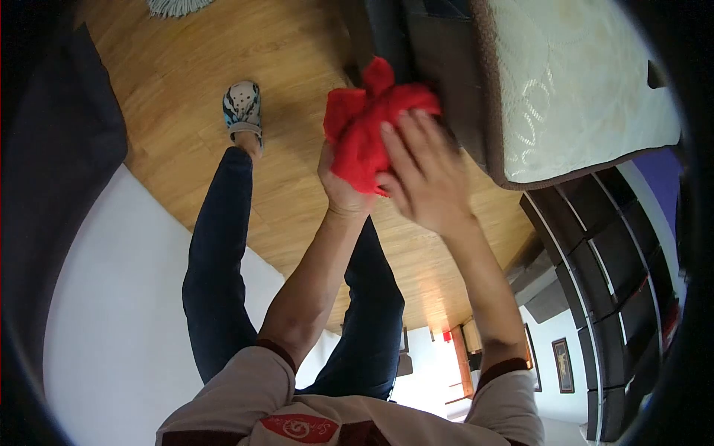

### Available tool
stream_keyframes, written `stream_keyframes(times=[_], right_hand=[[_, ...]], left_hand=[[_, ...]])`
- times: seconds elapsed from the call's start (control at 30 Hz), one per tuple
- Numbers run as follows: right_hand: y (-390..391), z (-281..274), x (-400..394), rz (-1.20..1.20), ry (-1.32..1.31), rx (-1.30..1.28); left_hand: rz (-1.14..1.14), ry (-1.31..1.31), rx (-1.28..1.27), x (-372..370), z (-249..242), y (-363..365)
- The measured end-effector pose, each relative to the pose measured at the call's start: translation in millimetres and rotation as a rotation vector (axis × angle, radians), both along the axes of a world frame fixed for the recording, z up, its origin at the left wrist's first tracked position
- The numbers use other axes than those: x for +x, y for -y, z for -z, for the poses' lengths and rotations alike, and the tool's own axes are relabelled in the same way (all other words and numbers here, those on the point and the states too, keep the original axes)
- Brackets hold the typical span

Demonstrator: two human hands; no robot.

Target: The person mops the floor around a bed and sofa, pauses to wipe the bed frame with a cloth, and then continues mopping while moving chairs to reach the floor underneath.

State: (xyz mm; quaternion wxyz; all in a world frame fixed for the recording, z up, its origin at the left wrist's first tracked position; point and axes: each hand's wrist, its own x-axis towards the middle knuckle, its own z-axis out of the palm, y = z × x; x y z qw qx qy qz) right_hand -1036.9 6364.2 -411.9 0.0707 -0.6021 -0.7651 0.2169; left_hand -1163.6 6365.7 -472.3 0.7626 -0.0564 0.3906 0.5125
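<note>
A bunched red cloth (362, 149) is held up in front of me, above the wooden floor and beside the dark bed base. My left hand (343, 192) supports it from below, and the cloth hides most of those fingers. From the right, my right hand (428, 171) lies over the cloth, its fingers slightly bent and pressed against the folds. That hand is a little blurred by motion. One corner of the cloth sticks up at the far side.
A pale mattress (587, 89) rests on the dark bed base (450, 82) at the right. Dark drawers (602, 297) stand beyond it. Dark fabric (59, 149) hangs at the left by a white wall (126, 297). My clog (242, 108) is on the floor (297, 67), with a grey mop head (177, 6) behind.
</note>
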Motion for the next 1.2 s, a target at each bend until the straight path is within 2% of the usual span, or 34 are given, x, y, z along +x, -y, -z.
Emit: stream_keyframes(times=[0.07, 0.1, 0.17, 0.27, 0.4, 0.5, 0.7, 0.8, 0.9, 1.0, 1.07, 1.2], right_hand=[[-3.5, 4.3, -13.1, -0.034, 0.14, -0.017], [-8.5, 4.7, -20.9, -0.038, 0.161, -0.042], [-12.4, 6.9, -37.6, -0.058, 0.181, -0.053], [-17.0, 2.8, -60.3, 0.053, 0.039, -0.116], [-20.3, 9.9, -71.9, 0.114, 0.023, -0.088], [-20.6, 16.3, -91.8, 0.186, -0.126, -0.131], [-17.3, 45.2, -90.5, 0.301, -0.43, -0.231], [-11.3, 52.2, -84.1, 0.306, -0.503, -0.166], [-6.2, 34.5, -87.3, 0.33, -0.551, -0.291], [10.4, -8.9, -87.2, 0.329, -0.395, -0.133], [38.4, -33.6, -85.2, 0.453, -0.473, -0.092], [90.7, -73.3, -85.3, 0.917, -0.447, -0.237]], left_hand=[[-0.014, -0.083, -0.216, 1.1, -4.7, -1.6], [-0.141, 0.011, -0.22, -0.4, 5.7, 2.2], [-0.206, 0.106, -0.211, -6.3, 18.2, 8.9], [-0.194, 0.168, -0.181, -9.8, 26.2, 7.7], [-0.171, 0.167, -0.154, -17.9, 26.1, 2.2], [-0.169, 0.169, -0.158, -23.7, 27.5, 0.2], [-0.154, 0.171, -0.162, -31.8, 45.1, -5.5], [-0.139, 0.155, -0.153, -29.1, 43.8, -8.1], [-0.099, 0.085, -0.146, -23.6, 32.9, -7.3], [-0.011, -0.076, -0.123, -6.5, 19.6, -4.6], [0.102, -0.246, -0.087, 8.7, 10.6, -2.9], [0.254, -0.514, -0.059, 27.1, -10.2, -11.9]])
